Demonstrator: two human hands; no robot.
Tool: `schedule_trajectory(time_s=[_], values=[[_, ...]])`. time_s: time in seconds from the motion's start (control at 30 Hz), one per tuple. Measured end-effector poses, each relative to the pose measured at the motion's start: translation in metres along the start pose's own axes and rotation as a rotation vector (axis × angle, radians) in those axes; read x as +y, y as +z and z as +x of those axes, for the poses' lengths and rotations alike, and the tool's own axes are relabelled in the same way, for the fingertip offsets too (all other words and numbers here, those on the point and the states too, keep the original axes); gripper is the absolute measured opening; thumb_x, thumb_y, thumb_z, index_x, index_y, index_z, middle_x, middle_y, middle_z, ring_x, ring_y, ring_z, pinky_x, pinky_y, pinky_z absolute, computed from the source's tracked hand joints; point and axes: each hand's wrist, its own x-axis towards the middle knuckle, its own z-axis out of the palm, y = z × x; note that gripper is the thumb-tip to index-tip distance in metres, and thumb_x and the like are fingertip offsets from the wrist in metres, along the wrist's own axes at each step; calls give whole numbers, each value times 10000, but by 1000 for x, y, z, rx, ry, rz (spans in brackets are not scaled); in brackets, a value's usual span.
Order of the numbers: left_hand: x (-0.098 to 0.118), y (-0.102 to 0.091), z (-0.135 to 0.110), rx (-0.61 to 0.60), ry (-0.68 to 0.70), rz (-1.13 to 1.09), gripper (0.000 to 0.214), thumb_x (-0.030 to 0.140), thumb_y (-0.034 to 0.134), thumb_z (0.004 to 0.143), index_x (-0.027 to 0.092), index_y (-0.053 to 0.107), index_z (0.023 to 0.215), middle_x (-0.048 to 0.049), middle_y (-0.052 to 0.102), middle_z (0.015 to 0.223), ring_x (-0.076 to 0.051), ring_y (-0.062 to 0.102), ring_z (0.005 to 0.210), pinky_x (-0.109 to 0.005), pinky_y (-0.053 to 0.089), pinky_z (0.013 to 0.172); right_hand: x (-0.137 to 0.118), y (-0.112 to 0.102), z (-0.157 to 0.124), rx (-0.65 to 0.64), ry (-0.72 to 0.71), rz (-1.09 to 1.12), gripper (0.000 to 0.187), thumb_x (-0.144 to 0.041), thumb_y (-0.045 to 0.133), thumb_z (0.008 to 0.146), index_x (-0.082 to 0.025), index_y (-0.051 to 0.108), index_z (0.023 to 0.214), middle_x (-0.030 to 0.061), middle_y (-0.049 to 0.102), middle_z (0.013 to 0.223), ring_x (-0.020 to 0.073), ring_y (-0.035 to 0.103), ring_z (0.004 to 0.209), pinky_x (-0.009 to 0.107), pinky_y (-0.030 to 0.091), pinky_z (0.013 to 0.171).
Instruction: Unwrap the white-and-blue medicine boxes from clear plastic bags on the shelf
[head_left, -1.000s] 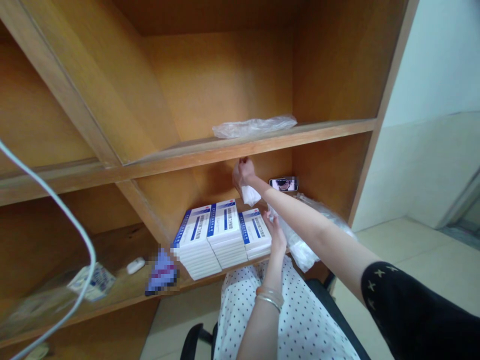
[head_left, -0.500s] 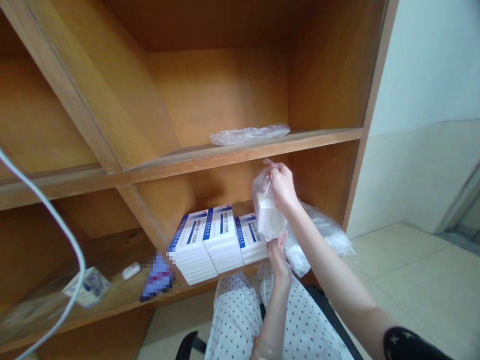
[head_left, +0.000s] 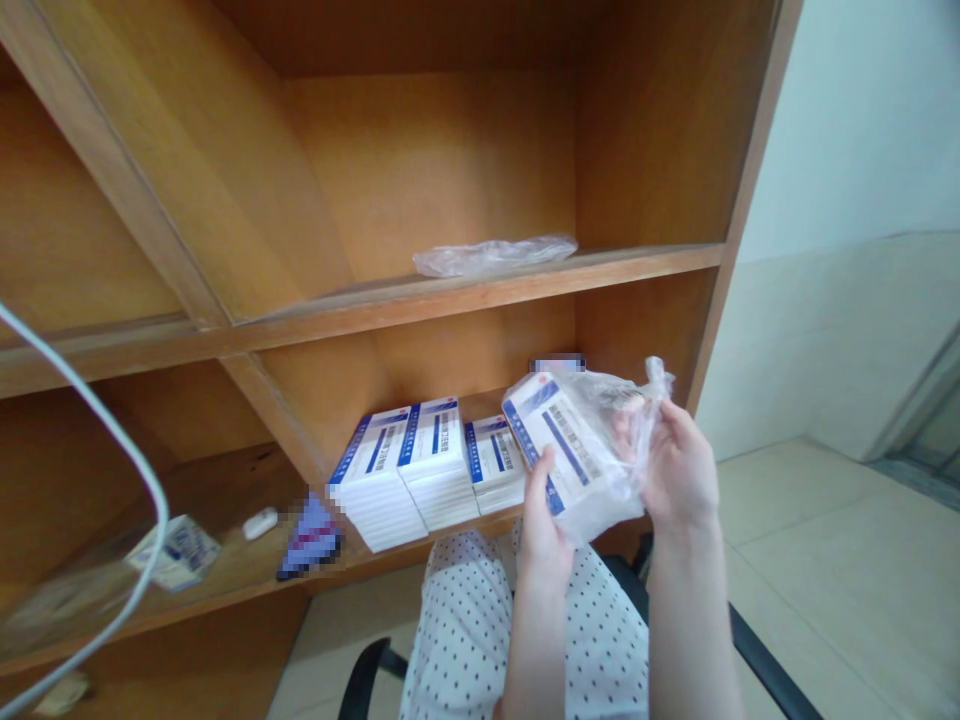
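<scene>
White-and-blue carton (head_left: 566, 445): a flat printed box, its small print unreadable, held tilted in the air in front of the lower shelf and above the person's lap, partly sleeved in a clear plastic bag (head_left: 604, 515).
Left hand (head_left: 541, 525): grasped the carton's lower left edge, with the thumb lying across its face.
Right hand (head_left: 679, 470): curled around the bag and the carton's right end, with the fingers pressing through the plastic; a loose bag corner stood up beyond it.
Handling: the carton looked light and fairly stiff, though its corners might dent under a hard squeeze. The thin bag seemed soft and likely slippery, so the carton's long edges appeared the surest place to grip.
Lower shelf: three stacks of white-and-blue boxes (head_left: 397, 470) stood side by side on the wooden lower shelf (head_left: 450, 535), just left of the held carton. A pixelated strip (head_left: 556, 363) lay behind the bag.
Further left: a small white object (head_left: 259, 523), a pixelated blue item (head_left: 310, 538) and a small printed carton (head_left: 174, 552) lay on the neighbouring shelf section, with a white cable (head_left: 112, 420) curving in front.
Upper shelf: a crumpled clear plastic sheet (head_left: 491, 257) lay along its front edge.
Around: polka-dot trousers (head_left: 457, 610) filled the lap below the hands, a black chair frame (head_left: 765, 650) showed at lower right, and a tiled floor (head_left: 840, 560) spread beyond it.
</scene>
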Motion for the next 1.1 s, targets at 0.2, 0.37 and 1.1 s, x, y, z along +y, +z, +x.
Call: schedule_trajectory(time_s=[0.2,0.37,1.1], values=[[23,-2,-9,-50,420,255,666,348,626,773,316,348,1378,-38,533,1325,-262,513,1195,-372,461,968,23,-30,-20,2,211,-106,254,-380,551,817,-207,590,636,10,563,592,127,515,512,249,429,465],[35,-15,-9,-64,589,462,722,363,623,772,328,289,1411,-48,490,1365,-284,499,1207,-388,464,964,37,-21,-19,-249,344,-277,176,-360,667,772,-227,608,872,0,610,718,156,589,660,269,471,568],[44,-29,-4,-28,579,522,644,362,629,774,259,399,1367,-80,561,1282,-287,499,1206,-421,430,1004,65,-23,-19,-379,456,-25,332,-343,674,763,-223,656,1072,46,689,977,159,663,809,277,551,737]])
